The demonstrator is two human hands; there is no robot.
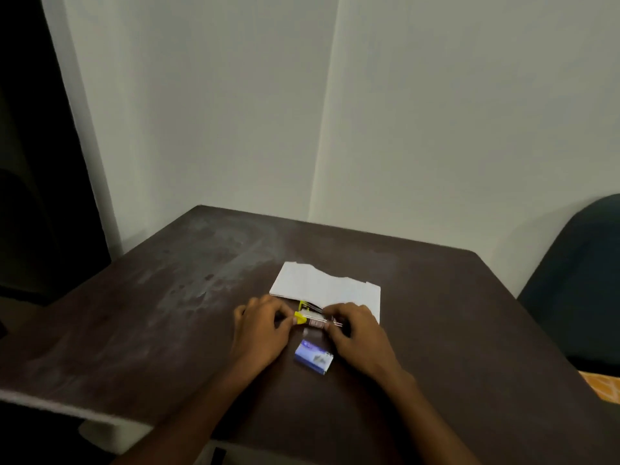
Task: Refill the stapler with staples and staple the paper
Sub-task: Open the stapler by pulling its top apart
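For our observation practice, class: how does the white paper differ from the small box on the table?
The paper is white; the box is blue. The paper is thin and wide, with a wavy far edge; the box is small and blocky. The paper lies behind the stapler; the box lies in front of it, nearer the camera. Both rest on the dark table.

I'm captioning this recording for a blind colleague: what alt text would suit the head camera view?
The left hand and right hand hold a small yellow stapler between them over a dark table. White paper lies just behind it; a small blue box lies nearer the person.
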